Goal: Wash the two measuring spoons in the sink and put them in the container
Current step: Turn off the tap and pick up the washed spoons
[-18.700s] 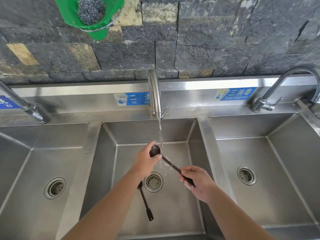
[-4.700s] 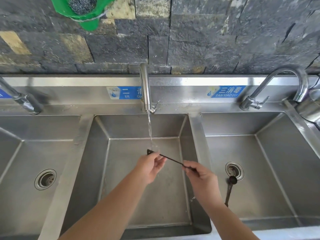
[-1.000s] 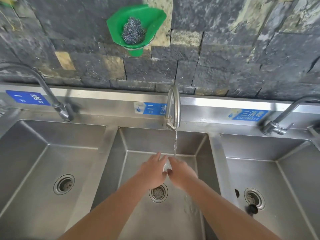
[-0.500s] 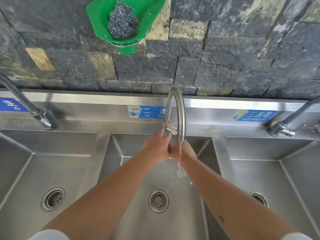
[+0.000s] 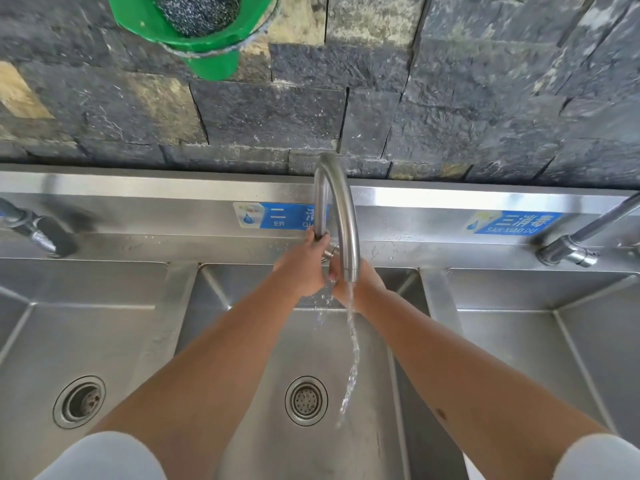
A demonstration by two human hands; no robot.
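Neither measuring spoon nor any container is in view. Both my hands are up at the base of the middle faucet (image 5: 341, 209), over the middle basin (image 5: 242, 341). My left hand (image 5: 301, 268) has its fingers wrapped around the faucet's upright pipe. My right hand (image 5: 369, 285) sits just right of it, partly hidden behind the spout, its fingers close to the small tap lever (image 5: 331, 251). A thin stream of water (image 5: 351, 341) runs from the spout past my right wrist and down beside the drain (image 5: 306, 400).
A left basin (image 5: 52, 323) and a right basin (image 5: 519, 323) flank the middle one, each with its own faucet: the left faucet (image 5: 38, 233) and the right faucet (image 5: 568, 252). A green holder (image 5: 207, 53) with steel wool (image 5: 197, 8) hangs on the stone wall.
Both hands have moved up from under the stream to the faucet's base, and my left hand has closed around the pipe. The view has leaned in closer; water still runs.
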